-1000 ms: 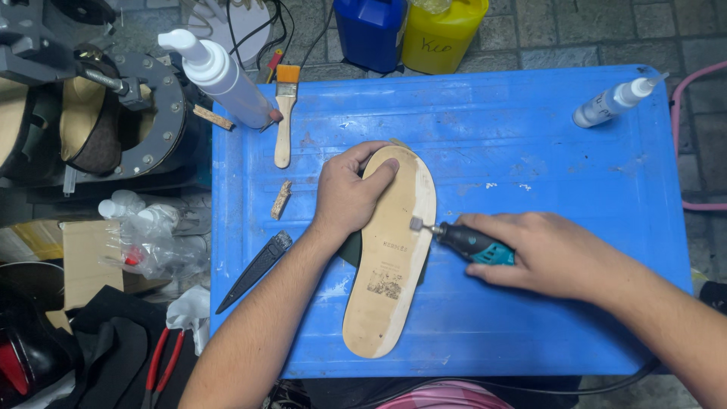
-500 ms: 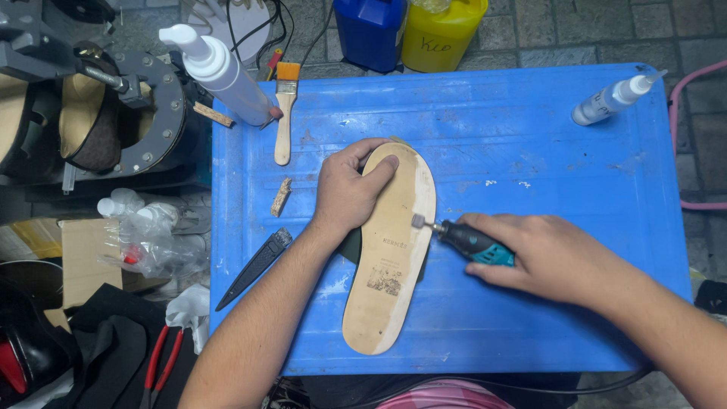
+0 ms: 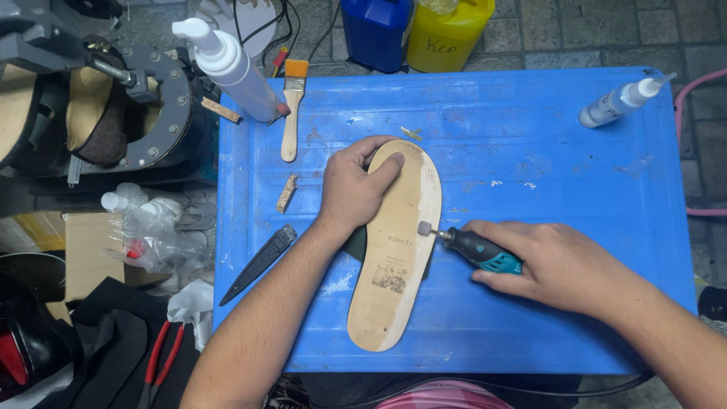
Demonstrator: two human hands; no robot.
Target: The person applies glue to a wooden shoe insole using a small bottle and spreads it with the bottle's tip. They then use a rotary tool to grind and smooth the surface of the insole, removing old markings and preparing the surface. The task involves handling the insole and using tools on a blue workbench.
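Observation:
A tan shoe insole (image 3: 400, 250) lies lengthwise on the blue table (image 3: 545, 167). My left hand (image 3: 352, 185) presses down on its upper left part, fingers curled over the toe edge. My right hand (image 3: 556, 265) grips a small black and teal rotary tool (image 3: 477, 248). The tool's small grinding tip (image 3: 424, 228) touches the insole's right edge near the middle. A dark piece shows under the insole at its left side.
On the table's left lie a paintbrush (image 3: 291, 113), a white spray bottle (image 3: 227, 64), a small wood scrap (image 3: 286, 193) and a black blade (image 3: 261, 261). A small squeeze bottle (image 3: 621, 100) lies top right. Blue and yellow jugs (image 3: 413, 30) stand behind. Clutter and red pliers (image 3: 163, 360) lie at left.
Almost nothing differs. Both hands hold their places, with the grinding tip still at the insole's right edge.

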